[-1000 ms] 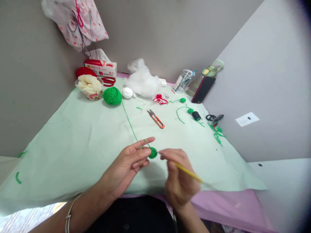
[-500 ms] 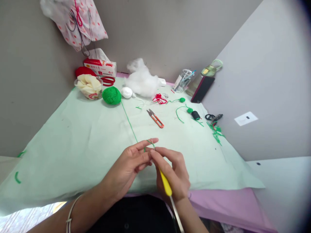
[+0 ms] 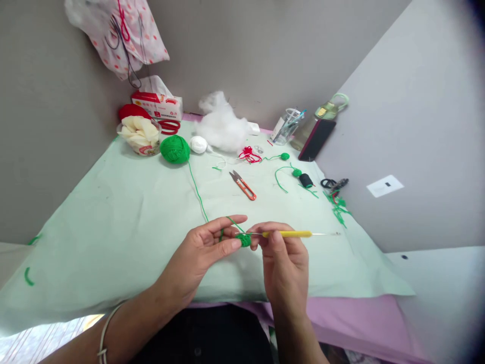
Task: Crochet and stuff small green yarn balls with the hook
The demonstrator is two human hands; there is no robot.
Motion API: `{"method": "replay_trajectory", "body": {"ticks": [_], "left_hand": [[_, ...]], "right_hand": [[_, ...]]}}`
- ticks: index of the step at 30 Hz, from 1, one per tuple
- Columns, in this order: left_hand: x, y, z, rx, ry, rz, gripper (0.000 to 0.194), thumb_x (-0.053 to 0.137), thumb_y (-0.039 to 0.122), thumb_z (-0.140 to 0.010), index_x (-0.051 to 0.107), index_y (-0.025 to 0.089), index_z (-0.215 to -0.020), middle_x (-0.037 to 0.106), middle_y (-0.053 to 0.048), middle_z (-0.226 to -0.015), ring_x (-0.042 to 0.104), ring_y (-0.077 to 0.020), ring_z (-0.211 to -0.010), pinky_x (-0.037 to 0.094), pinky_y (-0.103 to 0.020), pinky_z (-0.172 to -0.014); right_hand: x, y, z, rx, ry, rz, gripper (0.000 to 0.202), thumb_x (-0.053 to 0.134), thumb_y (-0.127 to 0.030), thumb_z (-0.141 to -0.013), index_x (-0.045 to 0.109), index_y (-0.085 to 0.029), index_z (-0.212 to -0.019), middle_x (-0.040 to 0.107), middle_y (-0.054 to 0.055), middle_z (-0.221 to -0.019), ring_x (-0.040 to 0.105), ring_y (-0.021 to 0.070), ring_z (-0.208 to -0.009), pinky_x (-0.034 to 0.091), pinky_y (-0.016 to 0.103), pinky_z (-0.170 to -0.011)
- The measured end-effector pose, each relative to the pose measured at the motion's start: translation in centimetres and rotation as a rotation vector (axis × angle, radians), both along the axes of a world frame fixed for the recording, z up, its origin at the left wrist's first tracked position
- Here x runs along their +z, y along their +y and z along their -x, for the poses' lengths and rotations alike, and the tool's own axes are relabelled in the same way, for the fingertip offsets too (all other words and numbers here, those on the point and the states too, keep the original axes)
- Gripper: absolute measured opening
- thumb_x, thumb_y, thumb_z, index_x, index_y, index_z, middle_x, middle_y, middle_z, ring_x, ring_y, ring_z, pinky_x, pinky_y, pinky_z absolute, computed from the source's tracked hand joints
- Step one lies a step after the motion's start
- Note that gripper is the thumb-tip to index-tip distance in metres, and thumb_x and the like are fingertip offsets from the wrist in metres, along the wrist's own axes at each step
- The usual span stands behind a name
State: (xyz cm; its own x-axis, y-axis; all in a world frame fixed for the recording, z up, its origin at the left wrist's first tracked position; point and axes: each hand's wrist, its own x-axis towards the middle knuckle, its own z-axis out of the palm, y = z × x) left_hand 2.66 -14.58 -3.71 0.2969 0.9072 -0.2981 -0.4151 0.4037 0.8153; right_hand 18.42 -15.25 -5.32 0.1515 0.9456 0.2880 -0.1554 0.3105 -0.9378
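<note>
Between thumb and fingers, my left hand (image 3: 206, 245) pinches a small green crocheted piece (image 3: 243, 239). Green yarn (image 3: 197, 191) runs from the green yarn ball (image 3: 175, 149) to my left fingers and over the raised index finger down to the piece. My right hand (image 3: 286, 258) is closed on the yellow handle of a crochet hook (image 3: 291, 234), which lies roughly level. Its thin metal tip reaches left to the top of the green piece. How the tip sits in the stitches is too small to tell.
Orange thread snips (image 3: 243, 185) lie beyond my hands. Behind them are a white yarn ball (image 3: 198, 144), white stuffing (image 3: 222, 124) and red yarn (image 3: 250, 154). Small green pieces (image 3: 296, 173) and a black spool (image 3: 305, 180) lie to the right. A phone (image 3: 317, 140) leans on a bottle (image 3: 333, 107).
The crochet hook has swung from pointing away, handle toward me, to lying level with its tip leftward. My right hand has turned and shifted right. The green piece now shows.
</note>
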Motion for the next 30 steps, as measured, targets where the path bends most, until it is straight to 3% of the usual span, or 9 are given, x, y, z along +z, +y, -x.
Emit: {"method": "replay_trajectory", "body": {"ticks": [4, 8, 12, 15, 19, 21, 23, 26, 30], "left_hand": [[0.2, 0.0, 0.2, 0.015, 0.028, -0.001, 0.035, 0.085, 0.031, -0.078, 0.082, 0.028, -0.113, 0.063, -0.001, -0.09, 0.056, -0.0185, -0.093, 0.043, -0.03, -0.089], [0.1, 0.1, 0.3, 0.034, 0.089, -0.066, 0.034, 0.084, 0.031, -0.08, 0.081, 0.031, -0.114, 0.063, -0.001, -0.09, 0.056, -0.0182, -0.092, 0.042, -0.029, -0.087], [-0.2, -0.2, 0.4, 0.085, 0.242, -0.196, 0.03, 0.081, 0.03, -0.083, 0.081, 0.035, -0.113, 0.064, 0.001, -0.087, 0.055, -0.0169, -0.088, 0.041, -0.029, -0.087], [-0.2, -0.4, 0.1, 0.149, 0.298, -0.233, 0.031, 0.082, 0.027, -0.083, 0.081, 0.036, -0.113, 0.063, 0.002, -0.085, 0.054, -0.015, -0.085, 0.041, -0.028, -0.088], [0.1, -0.3, -0.4, 0.069, -0.031, 0.005, 0.046, 0.084, 0.03, -0.081, 0.075, 0.033, -0.125, 0.066, 0.002, -0.088, 0.057, -0.0143, -0.089, 0.043, -0.028, -0.092], [0.1, 0.1, -0.2, -0.021, -0.209, 0.152, 0.046, 0.084, 0.029, -0.08, 0.076, 0.026, -0.125, 0.067, -0.001, -0.087, 0.059, -0.0147, -0.089, 0.045, -0.03, -0.094], [0.0, 0.4, 0.0, -0.045, -0.264, 0.19, 0.041, 0.083, 0.027, -0.08, 0.078, 0.021, -0.121, 0.068, -0.002, -0.085, 0.059, -0.0141, -0.086, 0.045, -0.031, -0.095], [0.0, 0.5, 0.4, -0.007, -0.2, 0.107, 0.04, 0.083, 0.025, -0.081, 0.078, 0.024, -0.121, 0.068, 0.0, -0.087, 0.059, -0.0131, -0.087, 0.044, -0.027, -0.092], [-0.1, 0.0, 0.3, -0.035, -0.03, -0.05, 0.039, 0.084, 0.028, -0.081, 0.079, 0.032, -0.119, 0.067, 0.002, -0.089, 0.058, -0.013, -0.09, 0.042, -0.025, -0.091]], "right_hand": [[0.4, 0.3, -0.1, 0.052, 0.062, 0.038, 0.021, 0.058, -0.033, -0.101, 0.072, -0.02, -0.092, 0.073, 0.003, -0.08, 0.065, 0.0134, -0.063, 0.056, 0.029, -0.063], [0.8, -0.3, -0.3, 0.027, -0.026, -0.004, 0.021, 0.052, -0.028, -0.105, 0.07, -0.021, -0.097, 0.075, 0.003, -0.088, 0.07, 0.0142, -0.069, 0.059, 0.03, -0.067], [1.1, -1.3, -0.4, -0.074, -0.368, -0.151, 0.024, 0.048, -0.016, -0.105, 0.071, -0.023, -0.107, 0.075, 0.004, -0.096, 0.071, 0.0143, -0.076, 0.06, 0.03, -0.071], [0.4, -1.7, -0.4, -0.1, -0.649, -0.377, 0.031, 0.05, -0.009, -0.101, 0.068, -0.024, -0.122, 0.075, 0.007, -0.102, 0.073, 0.0179, -0.088, 0.062, 0.032, -0.075], [-0.9, -1.8, -0.1, -0.244, -0.93, -0.59, 0.042, 0.062, -0.009, -0.095, 0.068, -0.029, -0.132, 0.073, 0.01, -0.116, 0.072, 0.0237, -0.101, 0.063, 0.037, -0.077], [-1.1, -1.6, 0.0, -0.264, -0.853, -0.545, 0.039, 0.061, -0.009, -0.096, 0.071, -0.031, -0.127, 0.073, 0.009, -0.114, 0.071, 0.0229, -0.098, 0.062, 0.037, -0.076], [-0.7, -1.4, 0.0, -0.222, -0.601, -0.405, 0.032, 0.055, -0.01, -0.099, 0.073, -0.028, -0.118, 0.074, 0.007, -0.1, 0.069, 0.0201, -0.087, 0.059, 0.035, -0.071], [0.0, -0.9, 0.0, -0.096, -0.209, -0.186, 0.025, 0.051, -0.017, -0.104, 0.074, -0.025, -0.105, 0.07, 0.003, -0.084, 0.064, 0.016, -0.071, 0.055, 0.032, -0.065], [0.2, -0.6, 0.2, -0.01, -0.164, -0.103, 0.02, 0.057, -0.02, -0.102, 0.076, -0.026, -0.102, 0.073, 0.004, -0.094, 0.066, 0.0171, -0.084, 0.055, 0.031, -0.072]]}}
